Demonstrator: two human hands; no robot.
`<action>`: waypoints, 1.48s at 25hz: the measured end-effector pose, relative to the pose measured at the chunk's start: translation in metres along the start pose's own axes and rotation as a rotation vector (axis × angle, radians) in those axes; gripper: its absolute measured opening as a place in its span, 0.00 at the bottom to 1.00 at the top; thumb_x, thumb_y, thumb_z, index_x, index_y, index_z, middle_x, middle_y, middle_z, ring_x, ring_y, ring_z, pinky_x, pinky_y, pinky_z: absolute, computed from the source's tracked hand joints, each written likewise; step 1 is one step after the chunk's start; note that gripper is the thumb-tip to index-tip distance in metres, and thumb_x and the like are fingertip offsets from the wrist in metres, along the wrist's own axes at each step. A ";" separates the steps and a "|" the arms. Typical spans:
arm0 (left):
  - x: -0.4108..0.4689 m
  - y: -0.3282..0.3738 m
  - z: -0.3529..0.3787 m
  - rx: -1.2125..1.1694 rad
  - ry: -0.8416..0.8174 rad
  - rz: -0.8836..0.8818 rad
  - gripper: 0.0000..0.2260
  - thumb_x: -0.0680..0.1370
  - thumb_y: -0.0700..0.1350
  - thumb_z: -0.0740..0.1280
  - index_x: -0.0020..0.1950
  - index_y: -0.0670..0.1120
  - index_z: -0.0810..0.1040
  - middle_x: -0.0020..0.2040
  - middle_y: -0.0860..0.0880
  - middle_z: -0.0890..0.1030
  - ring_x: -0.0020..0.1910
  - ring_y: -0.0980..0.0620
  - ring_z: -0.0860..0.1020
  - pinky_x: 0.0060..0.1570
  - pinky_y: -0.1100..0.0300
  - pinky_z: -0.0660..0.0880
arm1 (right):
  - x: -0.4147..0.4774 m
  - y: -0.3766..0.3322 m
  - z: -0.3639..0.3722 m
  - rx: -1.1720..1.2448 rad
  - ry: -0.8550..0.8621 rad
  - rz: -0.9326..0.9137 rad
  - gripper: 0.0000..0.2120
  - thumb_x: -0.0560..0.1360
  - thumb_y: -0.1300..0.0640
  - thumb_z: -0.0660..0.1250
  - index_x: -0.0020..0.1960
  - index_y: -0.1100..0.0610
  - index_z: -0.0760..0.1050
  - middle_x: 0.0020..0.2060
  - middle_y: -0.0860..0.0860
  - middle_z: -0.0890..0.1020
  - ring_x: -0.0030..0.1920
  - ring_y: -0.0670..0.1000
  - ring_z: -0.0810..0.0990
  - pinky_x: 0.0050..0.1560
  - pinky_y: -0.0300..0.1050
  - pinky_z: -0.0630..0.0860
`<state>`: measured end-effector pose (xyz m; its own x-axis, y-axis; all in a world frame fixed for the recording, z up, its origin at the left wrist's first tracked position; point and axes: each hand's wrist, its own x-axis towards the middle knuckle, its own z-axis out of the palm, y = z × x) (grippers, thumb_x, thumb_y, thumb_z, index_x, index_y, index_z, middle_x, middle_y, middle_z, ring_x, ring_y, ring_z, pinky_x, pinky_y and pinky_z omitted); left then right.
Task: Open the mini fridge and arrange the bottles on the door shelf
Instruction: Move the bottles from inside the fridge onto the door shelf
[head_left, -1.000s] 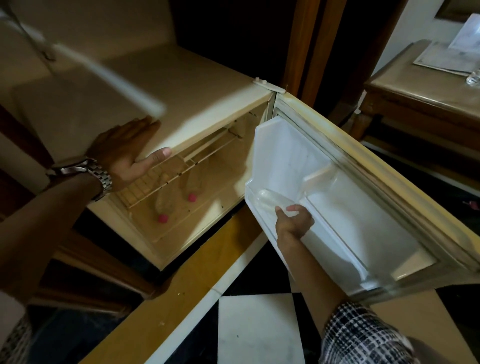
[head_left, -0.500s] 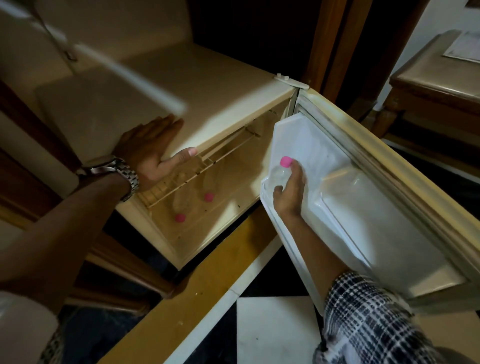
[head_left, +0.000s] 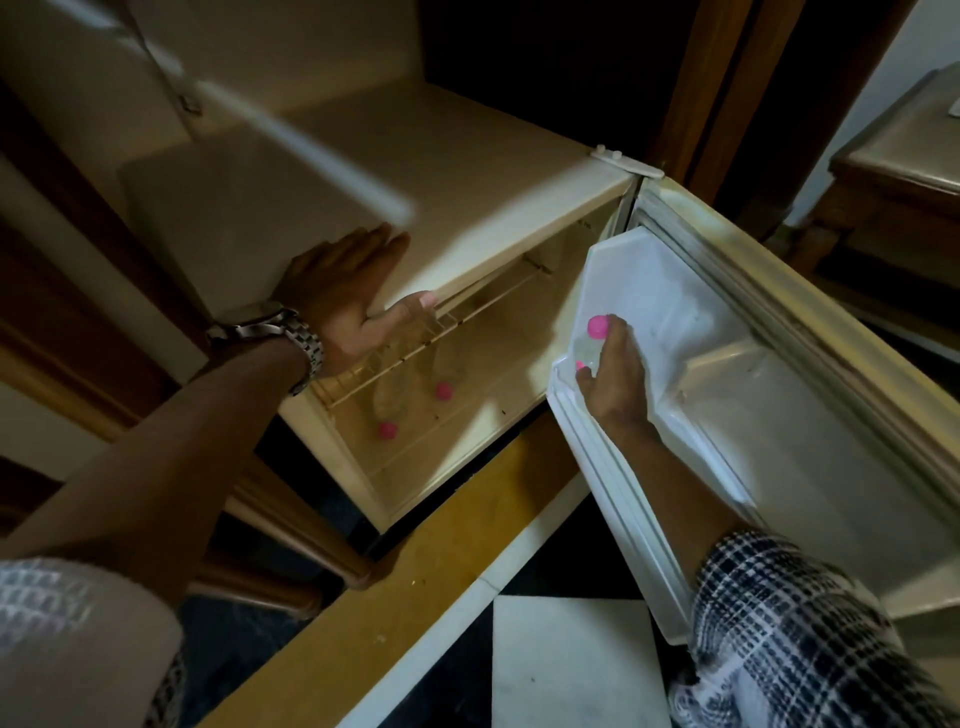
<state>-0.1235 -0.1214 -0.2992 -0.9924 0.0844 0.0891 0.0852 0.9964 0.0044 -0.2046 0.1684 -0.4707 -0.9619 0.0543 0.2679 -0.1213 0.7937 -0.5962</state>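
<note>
— Three pink caps show, but how many bottles are actually on the door shelf (head_left: 582, 410)?

— One for sure. The right hand (head_left: 618, 387) is closed around a clear bottle (head_left: 591, 349) with a pink cap, standing about upright at the shelf's hinge-side end, close against the white door liner. A second spot of pink shows under the thumb; I cannot tell what it is. Two more bottles (head_left: 410, 397) lie on their sides on the floor of the mini fridge (head_left: 467, 171), below the wire rack (head_left: 441, 332), caps toward the open front.

— And the left hand (head_left: 348, 296)?

— Spread flat on the fridge top at its front edge, thumb hooked over the lip, gripping nothing. It looks like bracing.

— How should the placing be done well?

— My view: seat the base flat on the shelf floor, push it back against the liner, and let go only once it stands by itself. Keep it tight to the end so the others have room along the rail.

— What are the surfaces like?

— Smooth moulded white plastic on the door, with rounded corners and a low front lip. The bottle is thin, transparent and round, so it probably dents under a hard squeeze. The rack is thin cream wire; the cabinet is glossy cream.
</note>
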 end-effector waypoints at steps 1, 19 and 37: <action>-0.001 0.000 0.000 0.000 0.003 -0.004 0.38 0.75 0.71 0.44 0.82 0.54 0.51 0.84 0.52 0.51 0.82 0.51 0.52 0.79 0.47 0.53 | -0.001 0.005 0.000 -0.061 0.025 -0.004 0.36 0.75 0.63 0.76 0.77 0.63 0.62 0.74 0.61 0.68 0.75 0.62 0.69 0.77 0.53 0.67; 0.002 -0.004 0.005 -0.020 0.004 -0.001 0.38 0.75 0.71 0.43 0.82 0.56 0.49 0.83 0.54 0.50 0.82 0.53 0.50 0.80 0.49 0.49 | -0.035 -0.104 0.182 -0.181 -0.746 0.002 0.31 0.79 0.61 0.65 0.79 0.49 0.61 0.75 0.62 0.66 0.75 0.65 0.64 0.73 0.59 0.68; -0.001 0.000 0.004 -0.013 0.017 -0.003 0.42 0.72 0.74 0.39 0.82 0.55 0.50 0.83 0.53 0.52 0.82 0.52 0.52 0.79 0.47 0.52 | -0.088 -0.084 0.116 1.326 0.193 0.949 0.34 0.72 0.71 0.77 0.72 0.64 0.66 0.69 0.62 0.77 0.66 0.58 0.78 0.71 0.51 0.74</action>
<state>-0.1226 -0.1219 -0.3036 -0.9911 0.0809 0.1058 0.0832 0.9964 0.0182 -0.1381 0.0264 -0.5318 -0.7794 0.3406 -0.5259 0.2484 -0.6026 -0.7584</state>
